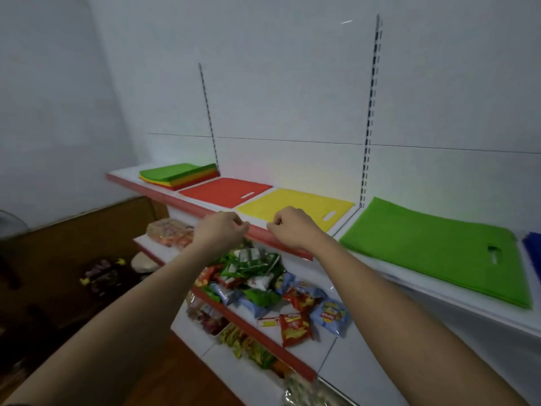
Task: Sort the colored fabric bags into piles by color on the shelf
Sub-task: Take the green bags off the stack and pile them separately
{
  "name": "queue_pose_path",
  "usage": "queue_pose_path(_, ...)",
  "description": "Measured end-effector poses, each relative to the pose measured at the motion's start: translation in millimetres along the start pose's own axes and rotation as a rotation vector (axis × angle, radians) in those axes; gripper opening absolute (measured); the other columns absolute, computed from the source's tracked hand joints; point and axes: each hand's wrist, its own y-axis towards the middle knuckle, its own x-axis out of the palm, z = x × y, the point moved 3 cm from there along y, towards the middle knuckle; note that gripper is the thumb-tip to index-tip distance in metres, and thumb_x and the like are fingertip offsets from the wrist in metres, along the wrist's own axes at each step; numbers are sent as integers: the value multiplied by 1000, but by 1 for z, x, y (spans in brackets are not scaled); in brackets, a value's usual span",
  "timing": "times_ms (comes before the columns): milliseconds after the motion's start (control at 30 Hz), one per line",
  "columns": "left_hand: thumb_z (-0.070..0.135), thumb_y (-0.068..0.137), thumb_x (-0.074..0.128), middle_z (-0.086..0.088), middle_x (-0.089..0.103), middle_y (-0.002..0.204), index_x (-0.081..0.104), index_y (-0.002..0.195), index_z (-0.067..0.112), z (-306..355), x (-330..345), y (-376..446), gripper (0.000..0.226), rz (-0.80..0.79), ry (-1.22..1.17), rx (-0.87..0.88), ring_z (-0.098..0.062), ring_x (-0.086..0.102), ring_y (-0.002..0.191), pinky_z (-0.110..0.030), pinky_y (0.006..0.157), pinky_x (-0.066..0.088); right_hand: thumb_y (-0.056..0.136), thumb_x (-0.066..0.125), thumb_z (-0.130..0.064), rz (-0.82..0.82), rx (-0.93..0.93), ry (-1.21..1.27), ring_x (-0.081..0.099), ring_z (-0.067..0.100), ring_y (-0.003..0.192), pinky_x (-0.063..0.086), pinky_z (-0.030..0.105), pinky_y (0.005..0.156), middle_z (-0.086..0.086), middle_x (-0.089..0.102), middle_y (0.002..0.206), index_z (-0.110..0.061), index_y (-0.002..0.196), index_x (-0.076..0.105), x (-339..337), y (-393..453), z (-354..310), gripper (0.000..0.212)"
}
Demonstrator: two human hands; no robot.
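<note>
Both hands, left [224, 230] and right [288, 225], hover with curled fingers, seemingly grasping nothing, by the yellow bag [295, 208]. The mixed stack [180, 174] sits far left on the shelf [181, 200]; a careless pull could drag several bags off.

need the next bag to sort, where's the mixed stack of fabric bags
In the head view, the mixed stack of fabric bags lies at the top shelf's far left end, just left of the flat red fabric bag.
</note>
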Motion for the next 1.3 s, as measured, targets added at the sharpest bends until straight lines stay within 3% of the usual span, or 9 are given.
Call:
queue_pose_path(167,60,91,45,7,69,86,64,95,32,-80,-39,-22,34,35,9,-109,-11,62,78,-30,70,53,98,51,-26,-86,-99,-17,27,23,53,25,32,57,5,25,54,-13,59,31,44,24,-69,45)
queue_pose_path(300,50,92,51,7,65,80,64,94,23,-148,-59,-36,30,43,-3,-157,-10,60,73,-27,56,47,96,53,-30,-138,-156,-71,32,21,47,27,31,53,2,32,51,-14,57,36,85,39,-120,46)
queue_pose_path(433,46,92,53,3,68,83,66,94,22,-226,-70,-50,28,34,-8,-250,-14,64,68,-27,54,48,94,55,-31,-189,-202,-128,32,19,44,26,29,50,0,32,48,-16,54,37,132,58,-172,47)
queue_pose_path(600,48,93,53,7,66,81,64,98,23,-314,-93,-57,28,24,-28,-329,-11,65,74,-36,71,61,91,55,-34,-204,-203,-122,49,20,52,38,30,52,0,48,54,-15,60,52,189,92,-237,36)
queue_pose_path(700,50,94,52,7,67,82,62,98,25,-356,-104,-53,28,20,-30,-347,-9,66,73,-36,71,61,90,55,-36,-199,-212,-96,59,22,61,42,32,53,2,59,63,-9,74,65,213,111,-268,33)
queue_pose_path(833,46,95,53,7,67,83,63,101,23,-398,-114,-31,27,31,-46,-346,-7,66,71,-32,68,59,90,55,-34,-195,-215,-79,60,24,59,45,34,53,4,63,63,-9,67,61,238,139,-291,34)
queue_pose_path(967,46,94,54,10,64,86,63,104,24,-424,-116,3,26,67,-81,-310,-7,64,77,-30,69,60,89,55,-33,-205,-212,-71,51,20,54,39,33,51,3,57,59,-21,62,54,259,176,-298,30)
queue_pose_path(1133,44,94,54,14,61,86,63,103,26,-460,-105,52,22,98,-105,-282,-4,61,78,-24,65,56,91,56,-36,-200,-200,-12,50,18,53,39,34,53,7,59,62,-4,72,61,283,234,-298,37)
queue_pose_path(1300,49,92,54,13,64,92,63,101,29,-495,-91,102,23,84,-89,-285,-4,61,81,-30,70,59,95,54,-36,-180,-243,16,51,20,54,39,34,55,4,56,60,-13,64,57,298,296,-295,38)
